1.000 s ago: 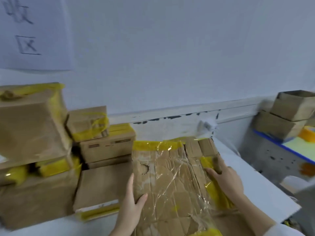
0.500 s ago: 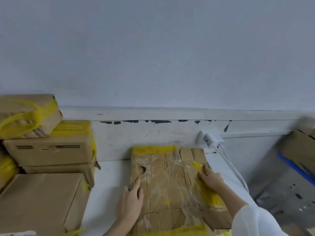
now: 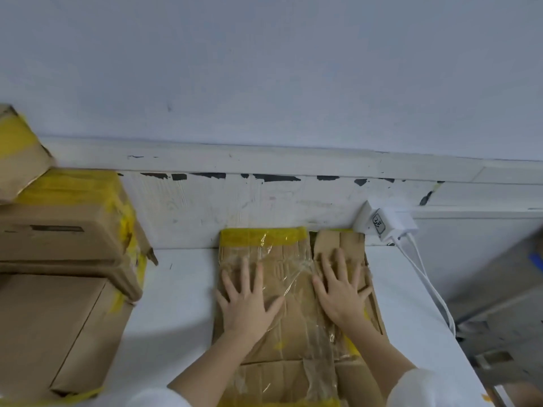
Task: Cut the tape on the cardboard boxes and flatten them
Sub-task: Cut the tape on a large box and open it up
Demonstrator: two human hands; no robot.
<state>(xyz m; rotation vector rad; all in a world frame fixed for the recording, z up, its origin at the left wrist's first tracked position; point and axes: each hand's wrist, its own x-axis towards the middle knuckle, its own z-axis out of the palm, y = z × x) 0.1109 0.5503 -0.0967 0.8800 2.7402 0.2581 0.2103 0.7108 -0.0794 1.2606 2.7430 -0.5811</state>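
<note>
A flattened cardboard box [image 3: 293, 333] lies on the white table [image 3: 176, 289], its far edge against the wall board. Yellow tape runs along that far edge and wrinkled clear tape covers its middle. My left hand [image 3: 248, 301] lies flat on the left half with fingers spread. My right hand [image 3: 340, 292] presses flat on the right half, fingers spread too. Neither hand holds anything.
Several taped cardboard boxes [image 3: 64, 259] are stacked at the left of the table, with yellow tape on their edges. A white charger [image 3: 385, 221] is plugged in at the wall, its cable [image 3: 426, 277] trailing down the table's right edge. Grey metal shelving [image 3: 505, 318] stands to the right.
Both hands went from holding the flattened box at its sides to lying flat on top of it with fingers spread. The view swung right and down, so the stack moved to the left.
</note>
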